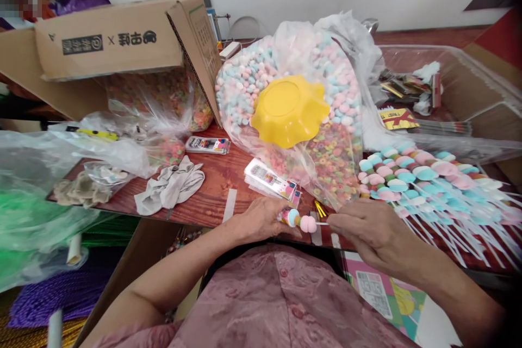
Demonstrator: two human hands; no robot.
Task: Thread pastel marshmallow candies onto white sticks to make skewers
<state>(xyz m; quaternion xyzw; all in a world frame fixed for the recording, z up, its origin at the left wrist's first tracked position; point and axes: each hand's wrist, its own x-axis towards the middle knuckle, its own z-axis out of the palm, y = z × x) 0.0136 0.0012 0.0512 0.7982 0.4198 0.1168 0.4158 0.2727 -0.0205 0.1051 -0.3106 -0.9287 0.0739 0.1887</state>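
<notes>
Many pastel marshmallow skewers on white sticks (420,174) piled, another underway

From my remote seat, I judge the heap at the right end of the dark red wooden tabletop (218,174) as done. Just over the front edge, I have the left hand (265,220) closed on the candy end of a pink-and-blue marshmallow skewer (308,224), the right hand (365,228) gripping its stick. Whether it's complete I can't tell; fingers cover the end. Plenty of loose candy in the clear plastic bag (240,84) looks left to thread.
</notes>
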